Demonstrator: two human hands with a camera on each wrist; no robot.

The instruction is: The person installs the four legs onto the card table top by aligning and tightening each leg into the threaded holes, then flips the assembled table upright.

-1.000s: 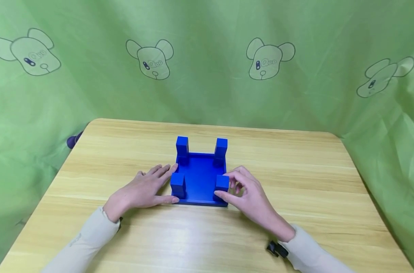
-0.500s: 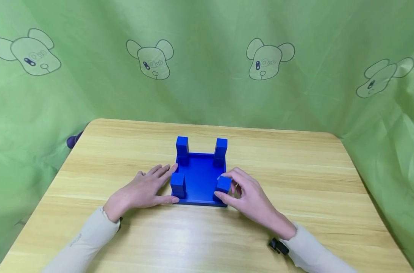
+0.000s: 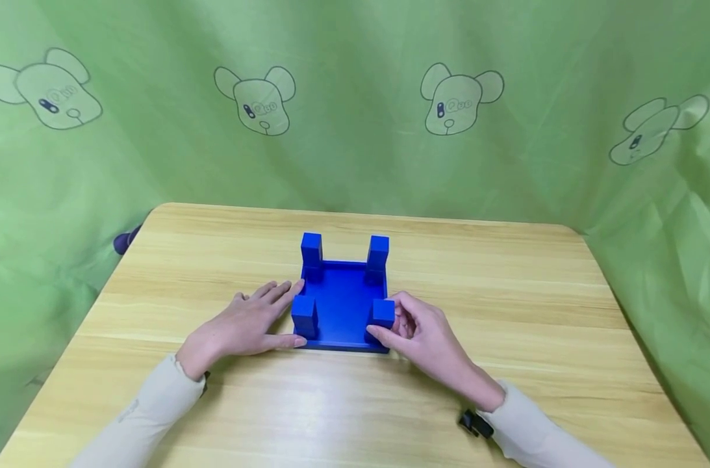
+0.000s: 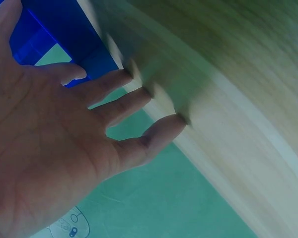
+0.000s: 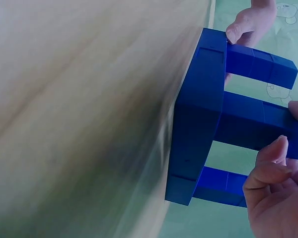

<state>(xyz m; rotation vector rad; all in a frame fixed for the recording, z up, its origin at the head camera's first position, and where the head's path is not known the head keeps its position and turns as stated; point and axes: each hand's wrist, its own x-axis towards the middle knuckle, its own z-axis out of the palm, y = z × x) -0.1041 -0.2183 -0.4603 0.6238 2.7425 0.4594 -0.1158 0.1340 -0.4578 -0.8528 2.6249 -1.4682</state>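
Note:
A shallow blue square base (image 3: 340,302) lies on the table with a blue square post standing at each corner. At the near right corner, my right hand (image 3: 429,335) pinches the blue post (image 3: 382,313) between thumb and fingers. That post looks upright, with its lower end at the base in the right wrist view. My left hand (image 3: 246,325) lies with fingers spread against the base's left side, its thumb at the near left corner beside another blue post (image 3: 304,315). In the left wrist view the palm and straight fingers of the left hand (image 4: 54,134) show.
The wooden table (image 3: 477,273) has rounded far corners. Green curtain (image 3: 355,130) with printed bear heads hangs behind it and at both sides. A dark purple object (image 3: 123,242) peeks out past the table's left edge. Black straps (image 3: 474,424) show at the cuffs.
The near right post, twisted outward half a second ago, is back square to the corner, and my right hand has turned with it. My left hand keeps its place.

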